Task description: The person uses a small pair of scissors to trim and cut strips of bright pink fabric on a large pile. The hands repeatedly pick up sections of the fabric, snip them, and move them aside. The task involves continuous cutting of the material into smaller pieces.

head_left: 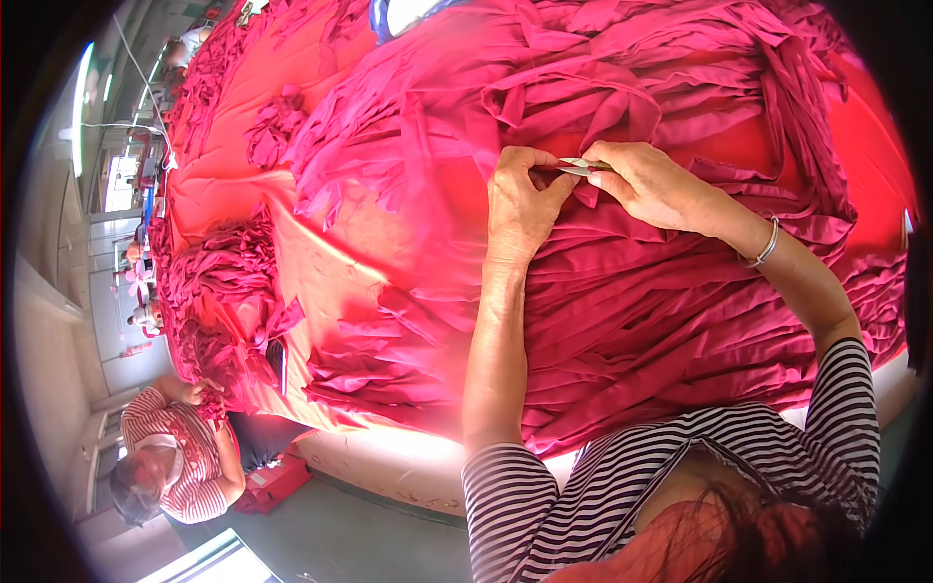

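Note:
Above a table heaped with magenta fabric strips [622, 282], my two hands meet near the middle of the view. In my right hand [661, 187] are small metal thread snips [579, 169], their blades directed at my left fingertips. My left hand [525, 199] is closed in a pinch on the edge of a magenta fabric strip [435, 185], just at the blades. Part of this strip hangs below the snips. The snips' handles are mostly hidden inside my right palm.
Red cloth [326, 248] covers the table under the strips. More bunched strips [228, 262] lie at the left. A co-worker in a striped top [185, 442] handles fabric at the lower left, beside a red box [277, 483]. A blue-and-white object [408, 14] sits at the far edge.

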`<action>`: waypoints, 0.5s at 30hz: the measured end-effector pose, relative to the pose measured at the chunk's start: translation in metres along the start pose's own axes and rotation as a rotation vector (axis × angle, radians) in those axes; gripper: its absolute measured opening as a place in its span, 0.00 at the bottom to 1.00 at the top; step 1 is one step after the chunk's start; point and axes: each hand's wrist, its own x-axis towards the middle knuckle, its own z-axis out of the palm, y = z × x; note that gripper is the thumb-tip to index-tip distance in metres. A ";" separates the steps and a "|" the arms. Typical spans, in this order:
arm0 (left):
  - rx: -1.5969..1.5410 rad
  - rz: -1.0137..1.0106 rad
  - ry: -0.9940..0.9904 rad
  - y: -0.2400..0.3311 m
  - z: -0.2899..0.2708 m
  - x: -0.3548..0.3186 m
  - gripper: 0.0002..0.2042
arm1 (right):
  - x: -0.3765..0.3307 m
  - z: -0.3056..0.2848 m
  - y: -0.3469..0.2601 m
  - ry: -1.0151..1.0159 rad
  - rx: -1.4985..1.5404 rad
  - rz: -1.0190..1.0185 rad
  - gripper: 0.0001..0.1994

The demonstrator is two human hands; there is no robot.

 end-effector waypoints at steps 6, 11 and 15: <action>-0.014 -0.006 0.003 0.001 0.001 0.000 0.18 | -0.002 0.003 0.007 0.058 -0.034 -0.086 0.06; -0.009 -0.006 0.008 0.000 0.000 -0.001 0.17 | 0.000 0.004 0.004 0.056 -0.022 -0.039 0.07; -0.035 -0.009 -0.001 -0.002 0.002 0.001 0.16 | 0.002 0.004 0.012 0.130 0.087 -0.028 0.09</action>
